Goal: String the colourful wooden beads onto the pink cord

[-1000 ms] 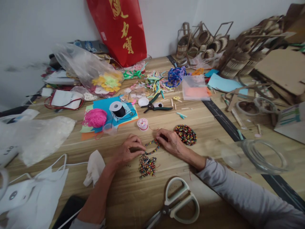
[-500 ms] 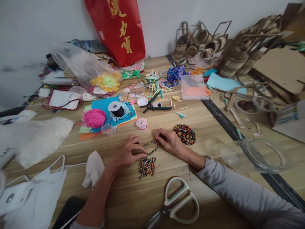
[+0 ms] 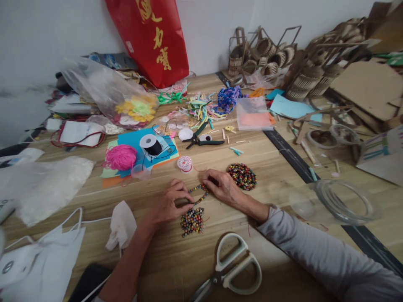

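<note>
Both hands rest on a wooden table (image 3: pixel 277 159) over a beaded piece. My left hand (image 3: pixel 170 203) is curled, its fingertips pinched on the near end of a short strand of coloured beads (image 3: pixel 199 193). My right hand (image 3: pixel 222 184) is also curled and pinches the far end of that strand. A small woven patch of beads (image 3: pixel 192 221) lies just below the strand, joined to it. A round pile of loose coloured beads (image 3: pixel 242 176) sits right of my right hand. A small pink spool of thread (image 3: pixel 185 163) stands just beyond the hands.
White-handled scissors (image 3: pixel 233 268) lie near the front edge. Green-handled pliers (image 3: pixel 201 141), a black thread spool (image 3: pixel 151 144) and pink yarn (image 3: pixel 121 156) sit beyond. A clear glass jar (image 3: pixel 333 203) lies at right. Plastic bags (image 3: pixel 47 184) crowd the left, baskets (image 3: pixel 267 54) the back.
The view has drifted slightly left and up. Both hands stay on the bead strand, with only small finger movements.
</note>
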A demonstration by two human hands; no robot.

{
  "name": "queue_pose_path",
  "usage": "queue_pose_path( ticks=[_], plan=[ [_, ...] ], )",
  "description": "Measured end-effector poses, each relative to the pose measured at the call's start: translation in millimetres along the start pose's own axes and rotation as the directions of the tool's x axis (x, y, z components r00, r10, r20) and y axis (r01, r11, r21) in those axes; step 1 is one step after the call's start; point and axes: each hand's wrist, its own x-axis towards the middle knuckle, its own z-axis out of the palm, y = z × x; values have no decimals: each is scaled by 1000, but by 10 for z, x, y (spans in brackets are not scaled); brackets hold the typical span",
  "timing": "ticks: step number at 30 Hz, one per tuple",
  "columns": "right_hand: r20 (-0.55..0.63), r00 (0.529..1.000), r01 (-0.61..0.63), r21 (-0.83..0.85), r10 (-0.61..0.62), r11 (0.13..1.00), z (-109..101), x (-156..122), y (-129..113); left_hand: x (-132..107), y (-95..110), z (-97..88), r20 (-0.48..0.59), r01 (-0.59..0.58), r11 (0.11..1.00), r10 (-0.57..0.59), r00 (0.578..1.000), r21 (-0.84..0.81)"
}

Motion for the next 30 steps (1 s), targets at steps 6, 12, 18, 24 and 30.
queue_pose_path(
  ticks=[6,12,18,24,30],
  plan=[
    [0,1000,6,-16,-6,1000,-6,-1,-15,10,41,39,-27,-12,1000,13,1000,14],
    [8,1000,0,-23,0,1000,-6,-5,-5,31,75,86,-48,-34,999,36,998,42],
    [-3,1000,4,-6,-4,1000,-4,-9,2,40,96,96,-56,-27,997,31,998,68],
    [0,1000,-6,-3,6,1000,7,-12,20,69,145,132,-78,-20,989,32,996,146],
    [0,1000,-5,3,5,1000,7,-14,13,84,146,193,-94,-11,979,30,995,202]
  ],
)
